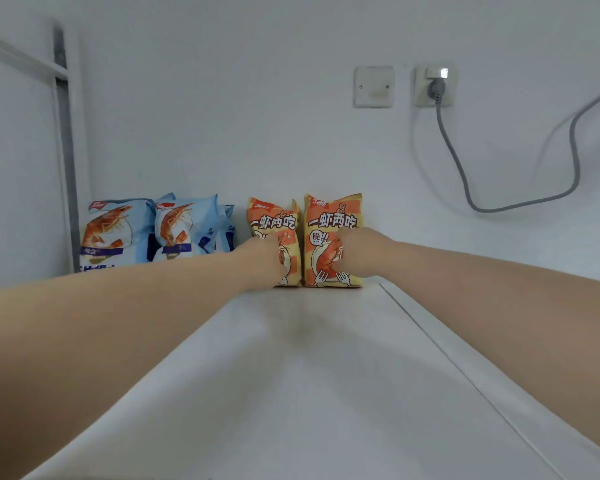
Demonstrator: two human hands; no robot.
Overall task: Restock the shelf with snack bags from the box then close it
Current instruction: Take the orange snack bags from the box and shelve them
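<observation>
Left hand (267, 259) — grip on left orange bag (272, 220); right hand (355, 254) — on right orange bag (331, 216)

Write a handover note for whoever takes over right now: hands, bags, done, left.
Hands: left hand grips the left orange bag; right hand grips the right orange bag.
Both stand upright, side by side, at the back of the shelf, right of the blue bags.
Done: orange and blue bags shelved.
Left: let go; the box is out of view, so check it for more bags, then close it.
</observation>
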